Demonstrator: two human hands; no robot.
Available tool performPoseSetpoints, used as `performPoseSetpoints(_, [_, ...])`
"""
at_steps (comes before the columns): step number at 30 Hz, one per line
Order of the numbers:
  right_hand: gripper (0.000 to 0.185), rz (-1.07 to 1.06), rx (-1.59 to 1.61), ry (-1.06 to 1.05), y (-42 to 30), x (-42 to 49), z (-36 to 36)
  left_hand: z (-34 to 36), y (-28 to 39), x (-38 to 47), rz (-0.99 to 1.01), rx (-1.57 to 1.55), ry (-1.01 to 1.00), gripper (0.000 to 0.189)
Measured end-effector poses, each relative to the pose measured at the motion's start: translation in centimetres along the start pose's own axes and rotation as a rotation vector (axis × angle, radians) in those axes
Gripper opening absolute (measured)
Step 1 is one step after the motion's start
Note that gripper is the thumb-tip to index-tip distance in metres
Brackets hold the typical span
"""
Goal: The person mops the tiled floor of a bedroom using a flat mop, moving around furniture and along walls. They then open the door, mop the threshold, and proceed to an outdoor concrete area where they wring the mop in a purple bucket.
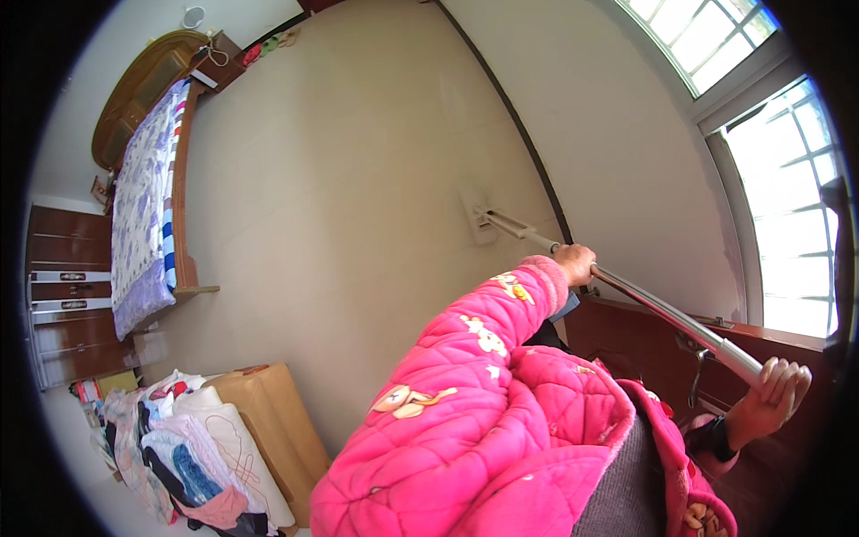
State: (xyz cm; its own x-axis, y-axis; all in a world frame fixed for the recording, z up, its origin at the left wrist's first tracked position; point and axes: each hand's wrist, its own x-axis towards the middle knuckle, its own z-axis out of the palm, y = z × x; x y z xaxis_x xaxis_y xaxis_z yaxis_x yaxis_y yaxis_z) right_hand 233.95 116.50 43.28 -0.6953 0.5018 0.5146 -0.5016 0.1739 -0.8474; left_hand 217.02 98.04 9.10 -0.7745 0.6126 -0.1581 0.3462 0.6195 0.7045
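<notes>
My left hand (574,266), at the end of a pink quilted sleeve, is closed around the metal handle (651,302) of a flat mop, low on the pole. My right hand (772,401) grips the pole's upper end, at the right. A light plastic fork joins the pole to the mop head (478,216), which lies on the pale tiled floor (322,168) a short way from the dark skirting board (517,121). The underside of the mop head is hidden.
A wooden bed (180,201) with a floral cover stands at left, and slippers (270,45) lie beyond it. Clothes (194,463) are heaped by a tan upholstered piece (268,429) at lower left. A reddish-brown door (624,335) and barred windows (792,215) are at right.
</notes>
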Motion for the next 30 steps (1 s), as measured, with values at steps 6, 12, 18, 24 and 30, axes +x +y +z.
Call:
performPoseSetpoints(6, [0.008, -0.163, -0.345, 0.122, -1.6, -3.9, 2.0, 3.6, 0.1, 0.6, 0.059, -0.036, -0.229, 0.017])
performPoseSetpoints(12, [0.011, -0.25, -0.489, -0.039, -2.1, -4.1, 2.9, 3.7, -1.5, -1.2, 0.113, -0.072, -0.107, 0.013])
performPoseSetpoints(18, [0.014, -0.134, -0.403, -0.067, -0.8, -2.4, 5.3, 0.9, -4.8, -5.2, 0.06, -0.067, 0.037, 0.015])
performPoseSetpoints(24, [0.018, -0.234, -0.551, -0.208, 3.4, -3.0, 11.3, -2.8, -11.7, -11.6, -0.067, -0.084, 0.286, 0.015])
performPoseSetpoints(30, [0.018, 0.126, 0.186, -0.463, 5.4, -3.5, 19.4, -5.0, -16.1, -18.4, -0.294, -0.134, 0.512, 0.014])
